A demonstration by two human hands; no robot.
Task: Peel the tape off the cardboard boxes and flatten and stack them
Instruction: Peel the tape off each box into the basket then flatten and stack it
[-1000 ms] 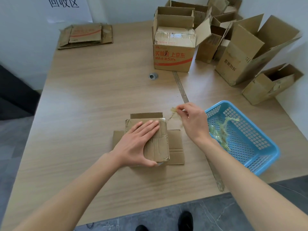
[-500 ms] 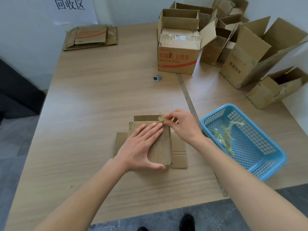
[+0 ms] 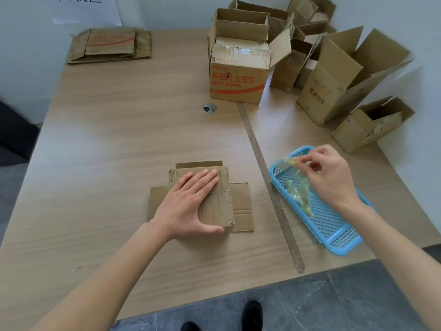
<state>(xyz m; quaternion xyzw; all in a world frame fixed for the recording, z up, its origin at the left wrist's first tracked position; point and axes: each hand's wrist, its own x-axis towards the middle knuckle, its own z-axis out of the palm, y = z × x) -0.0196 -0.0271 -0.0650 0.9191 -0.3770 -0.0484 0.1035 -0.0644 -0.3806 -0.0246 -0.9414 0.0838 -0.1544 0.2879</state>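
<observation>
From the head camera: your left hand (image 3: 191,201) is lying flat on the flattened box (image 3: 214,206) in the middle of the table (image 3: 119,139), fingers straight and close together, thumb hooked round the near edge. Makes sense, it's pinning the cardboard so it doesn't spring back up or slide while the other hand is busy.

Your right hand (image 3: 331,175) is up over the far end of the blue basket (image 3: 334,230), thumb and fingertips pinching a crumpled bit of tape (image 3: 290,161). Looks to me like you're about to drop it in with the other tape scraps (image 3: 298,194) already in there, so the sticky stuff stays off the table.

Finished flat boxes sit in a stack (image 3: 109,46) at the far left corner under the paper sign (image 3: 86,8). The open boxes (image 3: 334,75) still to do are bunched at the far right, the printed box (image 3: 238,84) nearest.

I'd say this one's close to ready for the stack, though I can't tell if any tape's left under your palm.
</observation>
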